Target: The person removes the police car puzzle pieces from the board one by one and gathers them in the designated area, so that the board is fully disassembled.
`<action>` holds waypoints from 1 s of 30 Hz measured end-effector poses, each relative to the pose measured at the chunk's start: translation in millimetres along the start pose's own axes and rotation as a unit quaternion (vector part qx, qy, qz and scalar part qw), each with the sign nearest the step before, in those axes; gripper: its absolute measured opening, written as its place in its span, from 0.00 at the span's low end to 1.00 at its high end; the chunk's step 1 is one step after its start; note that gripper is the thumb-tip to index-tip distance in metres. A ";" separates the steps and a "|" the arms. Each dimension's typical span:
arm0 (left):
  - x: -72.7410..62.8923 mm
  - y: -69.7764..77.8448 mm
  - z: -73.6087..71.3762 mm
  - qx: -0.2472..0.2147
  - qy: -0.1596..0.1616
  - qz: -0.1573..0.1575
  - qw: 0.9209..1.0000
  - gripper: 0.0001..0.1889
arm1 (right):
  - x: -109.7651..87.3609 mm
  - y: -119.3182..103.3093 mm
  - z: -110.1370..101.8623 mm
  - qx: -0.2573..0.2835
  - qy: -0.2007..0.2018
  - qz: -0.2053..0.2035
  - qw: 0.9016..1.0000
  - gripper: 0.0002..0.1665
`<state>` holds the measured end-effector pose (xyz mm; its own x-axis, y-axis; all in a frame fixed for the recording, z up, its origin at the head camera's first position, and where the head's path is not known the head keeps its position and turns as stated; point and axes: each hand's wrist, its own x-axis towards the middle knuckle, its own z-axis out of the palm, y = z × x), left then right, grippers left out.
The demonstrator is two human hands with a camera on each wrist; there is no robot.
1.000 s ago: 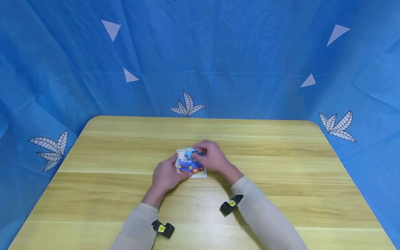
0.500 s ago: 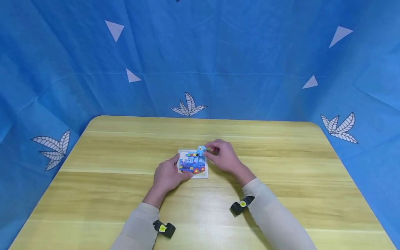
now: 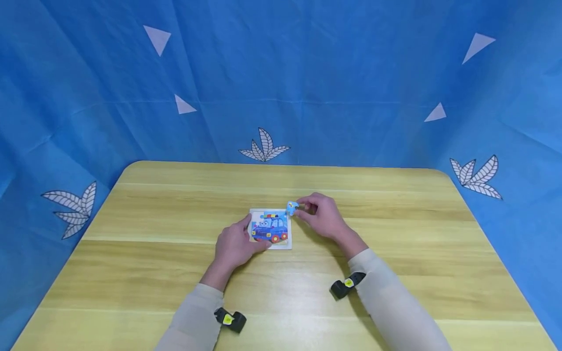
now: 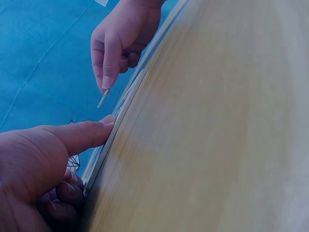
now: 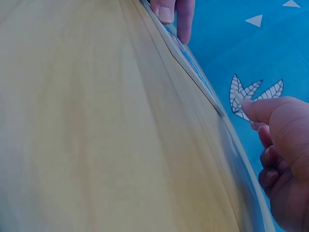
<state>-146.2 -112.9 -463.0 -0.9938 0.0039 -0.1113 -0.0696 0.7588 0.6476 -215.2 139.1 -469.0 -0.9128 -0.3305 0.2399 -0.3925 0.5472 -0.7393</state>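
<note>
A small jigsaw puzzle in a white frame (image 3: 280,247) lies on the table, showing a blue cartoon car with red wheels. Its upper left part is pale. My left hand (image 3: 232,246) grips the frame at its left side, the thumb at the front edge and the fingers at the far left corner. Between thumb and fingers, my right hand (image 3: 324,215) pinches a light blue puzzle piece (image 3: 291,208) over the frame's far right corner. In the left wrist view the piece (image 4: 102,99) is seen edge-on, raised above the puzzle.
The wooden table (image 3: 395,219) reaches well out on every side of the puzzle. Behind it hangs a blue cloth (image 3: 351,73) with white triangles and leaf prints. Each sleeve bears a black wrist strap, one on the left (image 3: 229,319) and one on the right (image 3: 347,284).
My right hand has moved right with the pinched piece, from over the car picture to the frame's far right corner, uncovering the picture. My left hand has stayed on the frame.
</note>
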 end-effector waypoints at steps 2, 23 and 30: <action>0.0 0.2 -1.1 -0.001 -0.001 -0.003 1.000 0.53 | 0.9 1.5 -2.3 0.000 0.001 -0.008 1.000 0.14; -1.4 1.4 0.4 -0.004 0.002 -0.004 1.000 0.53 | -4.2 20.6 -25.2 -0.027 0.004 -0.002 1.000 0.14; -1.3 1.2 0.7 0.000 0.006 0.000 1.000 0.53 | -3.7 25.0 -29.5 -0.029 0.000 -0.016 0.999 0.13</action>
<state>-144.9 -111.6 -462.6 -0.9946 -0.0039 -0.1034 -0.0703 0.7594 0.6468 -224.9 176.7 -469.7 -0.9000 -0.3478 0.2627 -0.4268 0.5808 -0.6932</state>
